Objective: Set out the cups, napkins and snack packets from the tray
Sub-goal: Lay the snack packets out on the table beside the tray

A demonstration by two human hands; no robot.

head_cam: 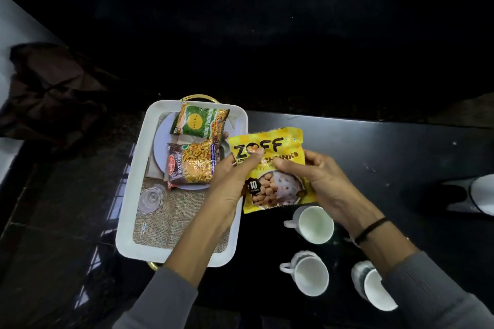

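A yellow snack packet (272, 171) hangs in the air just right of the white tray (128, 195), over the black table. My left hand (232, 179) grips its left side and my right hand (318, 176) its right side. In the tray a green packet (199, 121) and a brown-and-yellow packet (191, 163) lie on a white plate (160, 141). A clear glass (151, 199) stands on the tray's burlap mat. Three white cups stand on the table: one (314, 224) below the packet, one (308, 274) nearer me, one (371, 288) partly behind my right sleeve.
The black table (387, 157) stretches to the right; a black-and-white object (470, 195) sits at its right edge. A dark cloth (53, 93) lies on a pale surface at far left. The tray overhangs the table's left edge above a dark floor.
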